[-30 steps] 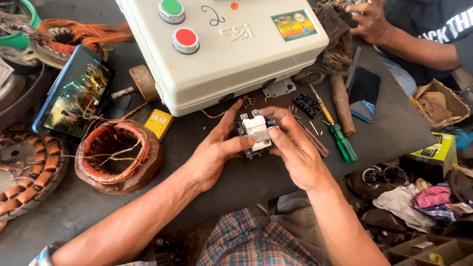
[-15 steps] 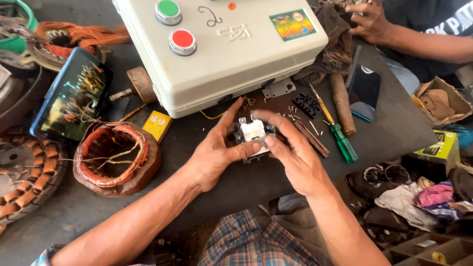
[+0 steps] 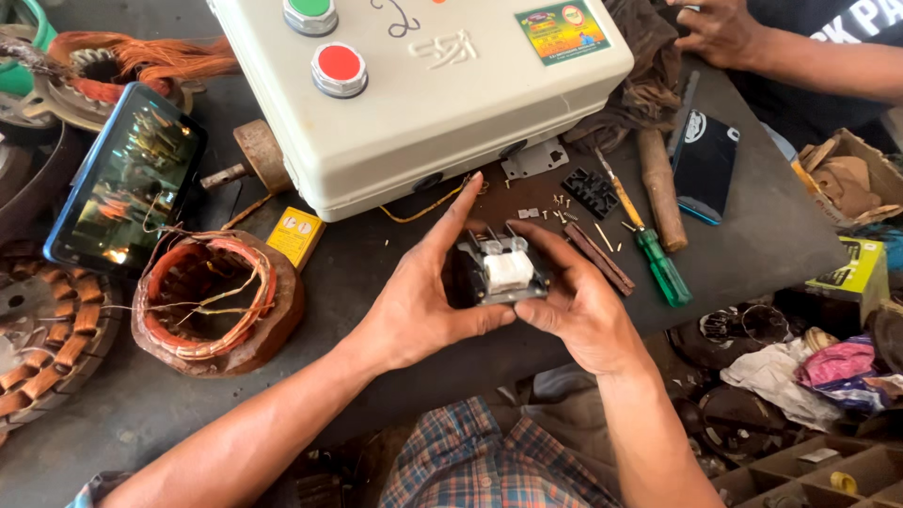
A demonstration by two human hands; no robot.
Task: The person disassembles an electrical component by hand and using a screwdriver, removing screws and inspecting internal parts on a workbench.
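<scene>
Head view: left hand (image 3: 414,306) and right hand (image 3: 578,306) both grip a small black contactor (image 3: 500,271) above the worktop (image 3: 376,282). Loose screws (image 3: 564,209) lie nearby; reassembly appears incomplete.

1. Both bare forearms reach forward from the near edge of the table (image 3: 395,395) and meet over its middle.
2. The left hand (image 3: 414,306) is cupped with its palm turned inward, forefinger stretched straight ahead and thumb pressed across the front.
3. The right hand (image 3: 578,306) faces it with curled fingers (image 3: 546,240) and its thumb close to the left thumb.
</scene>
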